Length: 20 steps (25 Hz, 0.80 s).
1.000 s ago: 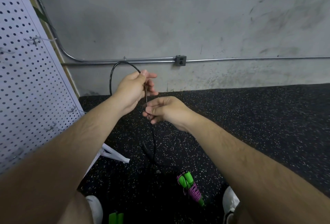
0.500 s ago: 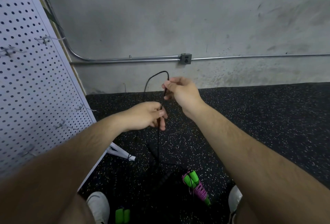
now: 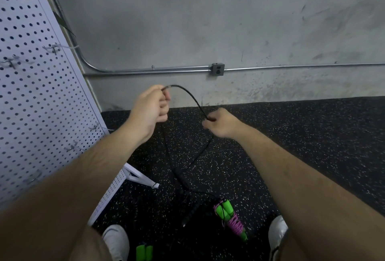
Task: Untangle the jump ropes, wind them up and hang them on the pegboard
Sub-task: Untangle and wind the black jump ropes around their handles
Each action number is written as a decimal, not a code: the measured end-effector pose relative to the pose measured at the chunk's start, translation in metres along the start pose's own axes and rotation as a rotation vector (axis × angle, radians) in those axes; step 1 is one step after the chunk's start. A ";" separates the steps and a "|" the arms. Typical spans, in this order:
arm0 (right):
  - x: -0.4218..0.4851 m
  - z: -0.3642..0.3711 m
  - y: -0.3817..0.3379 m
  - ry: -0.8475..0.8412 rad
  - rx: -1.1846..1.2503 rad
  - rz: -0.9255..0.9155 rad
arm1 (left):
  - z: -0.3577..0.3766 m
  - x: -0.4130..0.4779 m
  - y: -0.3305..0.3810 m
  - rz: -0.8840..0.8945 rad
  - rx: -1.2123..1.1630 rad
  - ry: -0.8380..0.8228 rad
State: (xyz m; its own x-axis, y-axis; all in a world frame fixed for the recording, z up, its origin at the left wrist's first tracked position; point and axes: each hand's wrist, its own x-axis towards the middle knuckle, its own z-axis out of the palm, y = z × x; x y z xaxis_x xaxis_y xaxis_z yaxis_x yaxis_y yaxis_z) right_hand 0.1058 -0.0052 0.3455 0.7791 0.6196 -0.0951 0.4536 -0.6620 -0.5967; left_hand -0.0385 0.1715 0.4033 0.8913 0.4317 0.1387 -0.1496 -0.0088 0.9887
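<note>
rope arcs sideways, left hand to right hand

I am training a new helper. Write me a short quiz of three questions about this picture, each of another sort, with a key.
1. Fill in: the pegboard stands on the person's ___ side.
2. True or false: the left hand and the right hand both grip the black jump rope.
3. The wound purple jump rope lies: A) on the pegboard, B) on the floor, C) in a hand.
Key: 1 left; 2 true; 3 B.
</note>
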 end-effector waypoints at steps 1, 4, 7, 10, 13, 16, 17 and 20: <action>0.000 0.001 0.007 -0.057 -0.003 0.068 | -0.007 0.003 0.003 0.028 -0.079 0.047; -0.005 -0.004 0.009 -0.117 0.149 0.171 | -0.026 0.010 0.003 0.016 -0.041 0.130; -0.008 -0.028 -0.019 -0.027 0.731 0.039 | -0.025 0.010 -0.021 -0.151 0.502 -0.007; -0.014 -0.050 -0.057 0.074 1.269 -0.081 | -0.015 0.006 -0.054 -0.322 0.596 -0.387; -0.018 -0.060 -0.071 0.221 1.429 -0.061 | 0.000 -0.005 -0.064 -0.425 0.343 -0.651; -0.020 -0.069 -0.065 0.392 1.517 0.017 | 0.016 -0.015 -0.061 -0.425 -0.077 -0.574; -0.020 -0.071 -0.060 0.424 1.546 0.043 | 0.021 -0.017 -0.059 -0.396 -0.144 -0.515; -0.026 -0.066 -0.054 0.315 1.471 0.112 | 0.036 -0.024 -0.051 -0.257 -0.122 -0.379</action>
State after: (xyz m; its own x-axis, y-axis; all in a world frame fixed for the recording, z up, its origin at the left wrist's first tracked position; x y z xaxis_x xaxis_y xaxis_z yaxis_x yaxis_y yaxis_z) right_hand 0.0897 -0.0133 0.4332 0.9242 0.3563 -0.1374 -0.2901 0.4209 -0.8595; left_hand -0.0366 0.1291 0.3513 0.9960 0.0460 -0.0766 0.0676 0.1713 0.9829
